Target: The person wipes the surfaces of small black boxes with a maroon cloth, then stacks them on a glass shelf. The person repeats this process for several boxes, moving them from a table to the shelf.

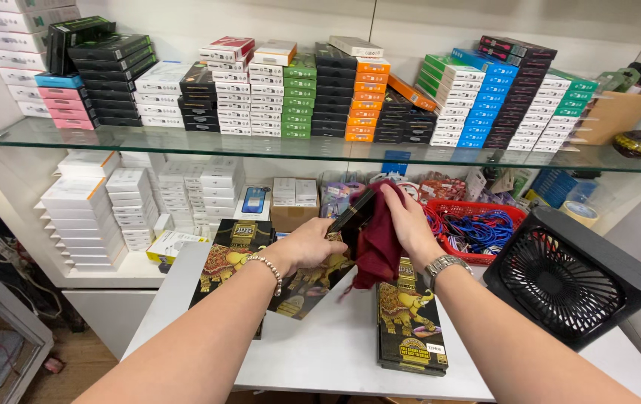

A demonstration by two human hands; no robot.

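My left hand (309, 247) grips a flat black box (350, 217) tilted up on its edge above the white table (335, 352). My right hand (406, 221) presses a dark red cloth (376, 251) against that box's upper side, and the cloth hangs down over the table. Under my hands lie more black boxes printed with a gold elephant: one stack (230, 254) at the left, one box (305, 288) under my left hand, and another stack (408, 322) near the table's front. A beaded bracelet is on my left wrist and a metal watch on my right.
A black desk fan (571, 277) stands at the table's right. A red basket (477, 228) of blue and red cables sits behind it. Stacks of white boxes (84, 213) fill the lower shelf. A glass shelf (320, 146) above carries rows of coloured boxes.
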